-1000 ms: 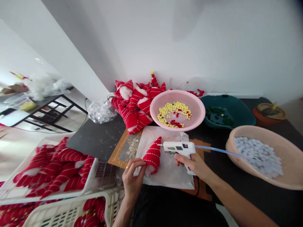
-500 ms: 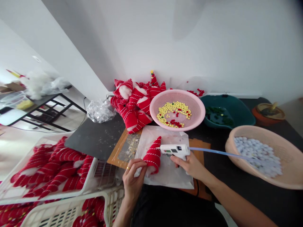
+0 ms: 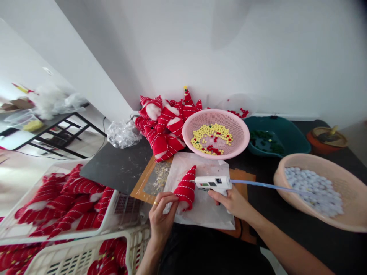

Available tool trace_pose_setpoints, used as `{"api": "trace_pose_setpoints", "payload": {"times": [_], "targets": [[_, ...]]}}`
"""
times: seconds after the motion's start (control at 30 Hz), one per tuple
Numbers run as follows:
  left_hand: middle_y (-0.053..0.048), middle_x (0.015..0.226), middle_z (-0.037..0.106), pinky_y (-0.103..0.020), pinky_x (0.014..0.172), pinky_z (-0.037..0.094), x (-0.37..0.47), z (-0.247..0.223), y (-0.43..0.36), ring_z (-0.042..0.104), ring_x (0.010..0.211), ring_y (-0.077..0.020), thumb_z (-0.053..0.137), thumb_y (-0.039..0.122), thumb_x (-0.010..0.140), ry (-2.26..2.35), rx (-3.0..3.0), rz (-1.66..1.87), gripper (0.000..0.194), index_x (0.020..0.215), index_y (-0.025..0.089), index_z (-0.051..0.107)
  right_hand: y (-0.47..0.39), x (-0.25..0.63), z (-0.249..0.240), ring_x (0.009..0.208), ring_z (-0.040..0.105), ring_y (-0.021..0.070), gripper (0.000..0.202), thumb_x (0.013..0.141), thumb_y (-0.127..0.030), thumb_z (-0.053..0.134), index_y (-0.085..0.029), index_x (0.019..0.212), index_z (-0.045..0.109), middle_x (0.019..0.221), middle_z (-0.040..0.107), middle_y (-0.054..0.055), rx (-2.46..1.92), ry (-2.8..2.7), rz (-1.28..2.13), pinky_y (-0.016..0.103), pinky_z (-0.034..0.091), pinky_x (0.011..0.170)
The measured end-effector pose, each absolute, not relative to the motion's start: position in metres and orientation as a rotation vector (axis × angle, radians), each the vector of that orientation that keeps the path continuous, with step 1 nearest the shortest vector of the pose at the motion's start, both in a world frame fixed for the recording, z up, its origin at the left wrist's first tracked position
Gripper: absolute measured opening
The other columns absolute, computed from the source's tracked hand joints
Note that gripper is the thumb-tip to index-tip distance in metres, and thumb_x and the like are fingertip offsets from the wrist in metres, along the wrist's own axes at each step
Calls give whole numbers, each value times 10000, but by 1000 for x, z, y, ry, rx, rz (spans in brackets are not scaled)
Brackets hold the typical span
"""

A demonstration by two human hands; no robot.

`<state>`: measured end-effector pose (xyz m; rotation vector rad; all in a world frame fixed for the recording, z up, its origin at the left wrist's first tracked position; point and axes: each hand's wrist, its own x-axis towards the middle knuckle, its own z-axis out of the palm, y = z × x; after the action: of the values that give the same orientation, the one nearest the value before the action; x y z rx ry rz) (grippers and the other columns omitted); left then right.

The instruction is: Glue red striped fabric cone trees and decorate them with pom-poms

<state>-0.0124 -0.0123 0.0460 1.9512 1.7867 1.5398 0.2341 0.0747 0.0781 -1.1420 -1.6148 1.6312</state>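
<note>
A red stuffed cone hat (image 3: 185,190) with white stitched stripes lies on a white paper sheet (image 3: 209,214), its tip pointing away from me. My left hand (image 3: 163,214), a ring on one finger, pinches the lower left edge of the hat. In my right hand (image 3: 232,202) is a white glue gun (image 3: 213,182). Its nozzle points left and meets the right side of the hat near the upper half; whether glue is coming out is too small to tell. A long bluish glue stick (image 3: 258,184) runs out of the gun's back to the right.
Behind the paper stands a pink basket (image 3: 187,131) of yellow and red pompoms, beside a heap of red stuffed pieces (image 3: 160,143). A teal basin (image 3: 298,139) and a peach basket (image 3: 352,191) of white balls stand right. White crates (image 3: 107,225) of red pieces are lower left.
The glue gun's nozzle has dropped slightly along the hat's right side. My left hand keeps its pinch, and the view has shifted a little.
</note>
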Motion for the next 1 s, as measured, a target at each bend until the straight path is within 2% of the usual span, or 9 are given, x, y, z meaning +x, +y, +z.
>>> {"api": "trace_pose_setpoints", "payload": {"times": [0.2, 0.33, 0.53, 0.73, 0.9, 1.0], "targets": [[-12, 890, 690, -253, 772, 544, -11, 49, -10, 679, 824, -141, 696, 100, 881, 1784, 1961, 1547, 123, 892, 222, 705, 75, 239, 73, 518, 461, 117, 394, 908, -463, 619, -187, 628, 597, 555, 581, 0, -1105, -1573, 1821, 262, 387, 535], [-16, 879, 692, -260, 759, 551, -9, 52, -11, 685, 814, -148, 694, 114, 884, 1773, 1972, 1546, 111, 877, 224, 707, 75, 241, 74, 569, 511, 136, 402, 878, -520, 661, -167, 686, 643, 606, 636, 31, -1069, -1388, 1891, 267, 402, 563], [-17, 871, 688, -261, 751, 552, -5, 53, -14, 682, 807, -149, 700, 103, 878, 1728, 1999, 1522, 123, 880, 226, 705, 80, 240, 74, 660, 546, 168, 441, 914, -552, 629, -163, 711, 677, 723, 669, 70, -1022, -1355, 1768, 299, 444, 628], [-18, 880, 690, -264, 748, 547, 0, 53, -13, 678, 806, -149, 702, 73, 869, 1663, 2042, 1496, 158, 902, 227, 710, 84, 235, 71, 595, 517, 155, 413, 881, -548, 646, -174, 706, 649, 669, 652, 52, -1140, -1443, 1663, 291, 408, 563], [-19, 880, 685, -271, 752, 543, 0, 53, -13, 672, 811, -151, 703, 59, 867, 1634, 2070, 1482, 177, 915, 229, 707, 85, 233, 65, 589, 505, 146, 332, 915, -473, 632, -184, 754, 654, 652, 631, 21, -1147, -1543, 1615, 285, 387, 556], [-21, 877, 684, -276, 747, 543, 1, 51, -13, 671, 809, -154, 699, 64, 870, 1628, 2080, 1474, 179, 925, 233, 707, 85, 233, 59, 604, 525, 151, 342, 930, -452, 621, -187, 715, 648, 651, 634, 21, -1156, -1591, 1580, 286, 410, 578]]}}
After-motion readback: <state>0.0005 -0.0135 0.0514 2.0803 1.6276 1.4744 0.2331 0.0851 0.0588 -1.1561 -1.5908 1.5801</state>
